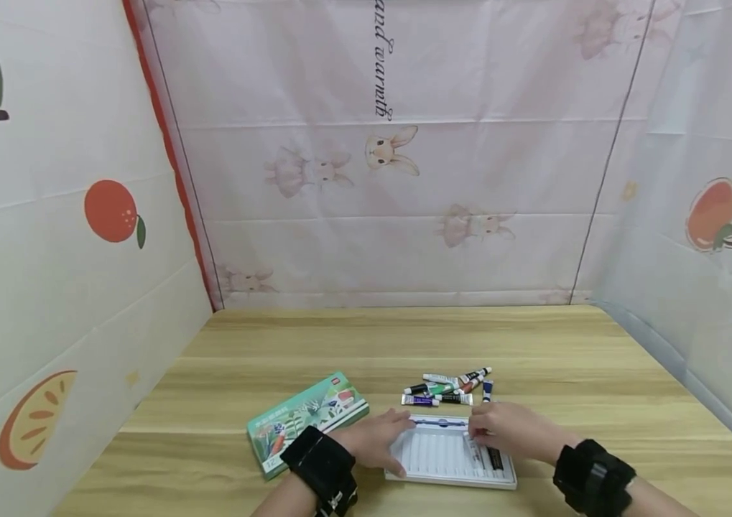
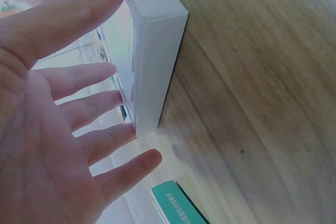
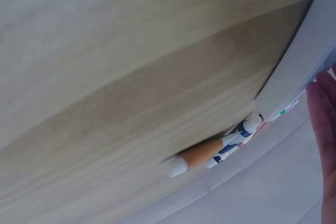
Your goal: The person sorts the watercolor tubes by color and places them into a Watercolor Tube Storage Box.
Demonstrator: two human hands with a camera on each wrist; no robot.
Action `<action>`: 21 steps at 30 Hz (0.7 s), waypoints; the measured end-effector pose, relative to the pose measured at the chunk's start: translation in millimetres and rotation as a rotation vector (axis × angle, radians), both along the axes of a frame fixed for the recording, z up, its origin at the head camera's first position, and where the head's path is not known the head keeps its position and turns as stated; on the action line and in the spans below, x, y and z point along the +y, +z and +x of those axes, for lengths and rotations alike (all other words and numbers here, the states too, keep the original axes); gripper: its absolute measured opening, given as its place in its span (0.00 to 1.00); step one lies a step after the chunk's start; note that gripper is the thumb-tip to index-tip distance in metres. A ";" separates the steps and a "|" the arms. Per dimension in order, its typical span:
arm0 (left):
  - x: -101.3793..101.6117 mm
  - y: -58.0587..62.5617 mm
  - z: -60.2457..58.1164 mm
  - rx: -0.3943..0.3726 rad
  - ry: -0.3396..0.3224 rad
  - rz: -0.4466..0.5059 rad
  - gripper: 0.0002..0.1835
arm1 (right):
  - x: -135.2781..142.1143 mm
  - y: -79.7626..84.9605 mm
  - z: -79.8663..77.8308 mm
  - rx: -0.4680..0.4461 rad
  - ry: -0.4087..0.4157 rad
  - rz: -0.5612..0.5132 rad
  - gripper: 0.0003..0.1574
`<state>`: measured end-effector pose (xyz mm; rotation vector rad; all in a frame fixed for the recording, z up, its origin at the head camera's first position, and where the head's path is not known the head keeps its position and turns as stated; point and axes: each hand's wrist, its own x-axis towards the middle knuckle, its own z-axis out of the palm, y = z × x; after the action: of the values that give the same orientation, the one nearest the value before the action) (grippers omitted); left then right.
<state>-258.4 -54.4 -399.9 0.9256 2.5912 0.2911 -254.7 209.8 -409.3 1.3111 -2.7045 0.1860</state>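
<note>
A white slotted plastic tray (image 1: 433,456) lies on the table in front of me. My left hand (image 1: 375,438) steadies its left side, thumb near the front corner and fingertips by the far edge. In the left wrist view those fingers (image 2: 84,108) are spread and nearly straight against the tray's side wall (image 2: 155,66). Over the tray's right part, my right hand (image 1: 511,431) has its fingers bent, pinching a pale paint tube (image 1: 474,451) largely hidden beneath them. Beside it, a dark-capped paint tube (image 1: 495,458) lies in a slot at the right end.
Just behind the tray lies a loose pile of paint tubes (image 1: 446,390) in several colours. One blue tube (image 1: 487,390) stands apart at its right. Left of the tray is a green paint box (image 1: 307,420), set at an angle. Printed cloth walls (image 1: 404,266) enclose the wooden table (image 1: 275,345).
</note>
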 end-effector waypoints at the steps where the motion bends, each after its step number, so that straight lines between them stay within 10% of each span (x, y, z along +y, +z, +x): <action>1: 0.4 0.5 0.4 0.000 0.000 -0.003 0.41 | 1.0 -0.5 -0.2 0.016 0.020 -0.001 0.03; 13: -0.3 2.9 0.3 0.000 0.001 -0.021 0.41 | 3.0 -3.0 12.8 0.196 0.116 0.067 0.09; 21: 0.3 3.4 1.6 -0.010 0.003 -0.008 0.40 | 8.2 -2.0 18.9 -0.034 -0.018 -0.010 0.19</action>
<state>-256.8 -54.1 -396.4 0.9146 2.5831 0.2850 -235.8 217.9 -411.3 1.2918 -2.7389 0.2210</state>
